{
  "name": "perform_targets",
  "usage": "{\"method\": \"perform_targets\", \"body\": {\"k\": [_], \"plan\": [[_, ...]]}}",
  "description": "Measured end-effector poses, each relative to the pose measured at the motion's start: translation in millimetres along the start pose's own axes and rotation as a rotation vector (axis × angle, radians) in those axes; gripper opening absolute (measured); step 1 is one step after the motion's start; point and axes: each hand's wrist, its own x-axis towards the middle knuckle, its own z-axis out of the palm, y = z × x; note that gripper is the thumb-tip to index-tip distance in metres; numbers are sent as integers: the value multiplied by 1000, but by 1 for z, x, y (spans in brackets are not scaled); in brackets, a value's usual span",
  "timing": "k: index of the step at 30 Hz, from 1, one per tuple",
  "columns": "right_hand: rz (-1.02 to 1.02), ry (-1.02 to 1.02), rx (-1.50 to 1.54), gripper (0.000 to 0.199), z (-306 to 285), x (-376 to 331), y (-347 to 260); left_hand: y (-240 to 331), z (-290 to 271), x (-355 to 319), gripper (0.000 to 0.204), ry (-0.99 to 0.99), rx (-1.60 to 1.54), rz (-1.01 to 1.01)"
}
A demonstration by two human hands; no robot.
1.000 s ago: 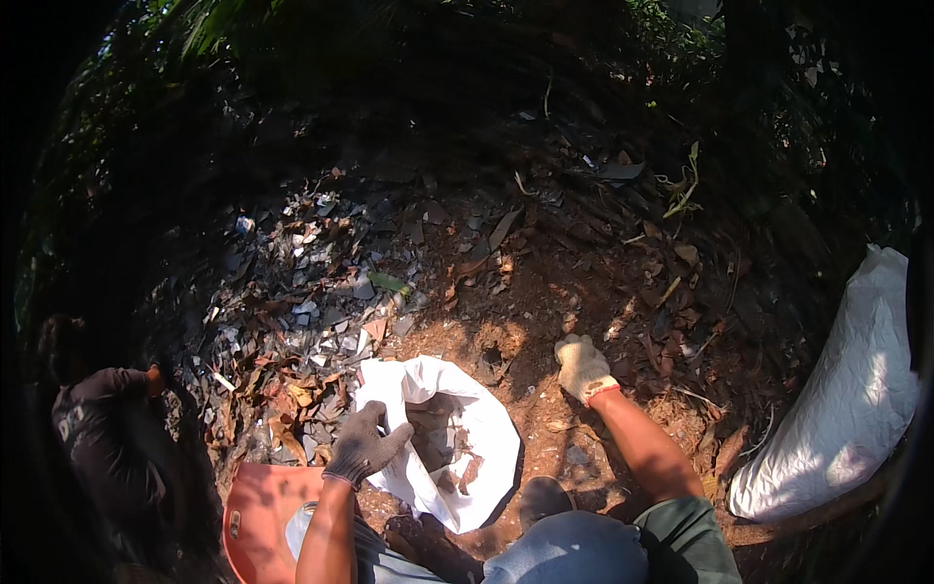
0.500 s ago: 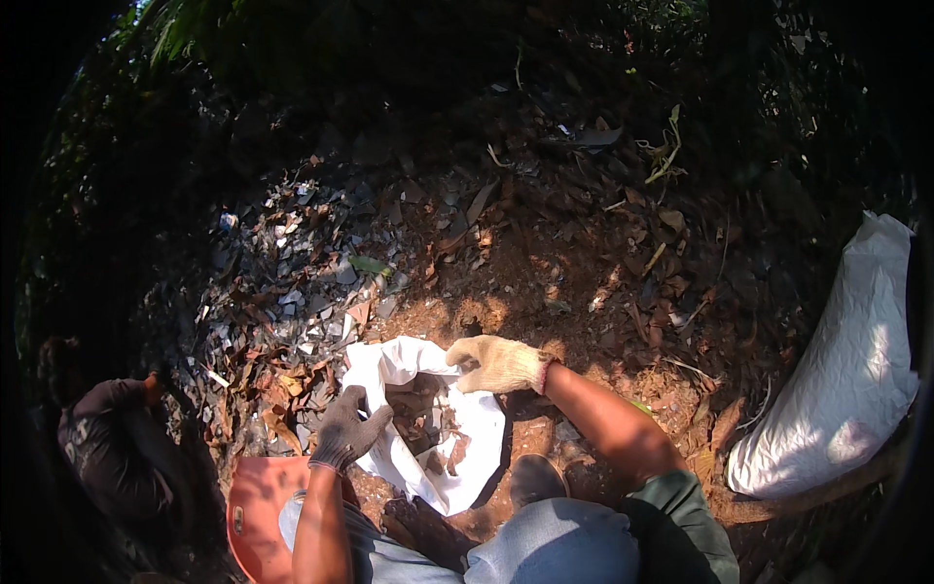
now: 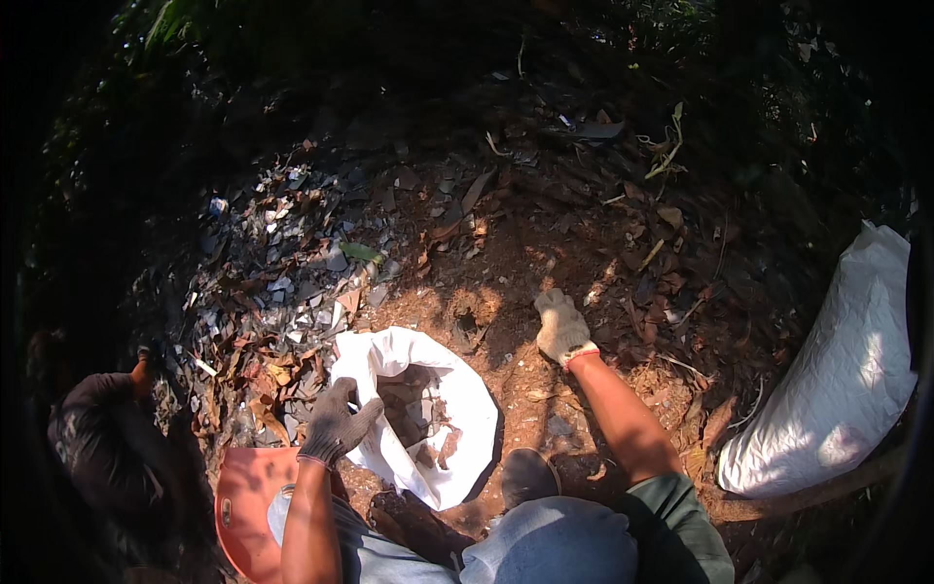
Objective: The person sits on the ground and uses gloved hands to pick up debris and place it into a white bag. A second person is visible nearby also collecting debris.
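My left hand (image 3: 341, 424), in a dark grey knitted glove, is closed on the left rim of a white sack (image 3: 471, 420). The sack stands with its mouth wide, and flat grey-brown broken pieces (image 3: 413, 409) lie inside. Beyond the sack's right side, my right hand (image 3: 564, 329) in a cream knitted glove is low over the brown soil. The back of the glove hides most of its fingers, so whether it grips anything does not show.
An upright white sack (image 3: 827, 389) stands far right by a long branch. Grey shards (image 3: 292, 282) and dry leaves cover the ground at left. An orange plastic seat or tub (image 3: 255, 506) is beside my left leg. Another person in dark clothing (image 3: 102, 438) is at far left.
My right hand has let go of the near sack's rim and moved right and away from me. The sack's mouth is rounder and wider. My left hand keeps its hold.
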Motion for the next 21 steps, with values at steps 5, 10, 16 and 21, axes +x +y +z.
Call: {"method": "perform_targets", "body": {"k": [5,10,16,21], "plan": [[207,131,358,20,13,-51,21,-5,10,5,45,45,15,45],[481,124,999,22,-12,-79,-43,5,6,6,42,-1,-34,43],[-117,185,477,35,-31,-14,-55,-2,-3,-1,40,35,4,31],[59,7,-73,36,-37,44,-7,3,1,-3,37,33,-23,50]]}}
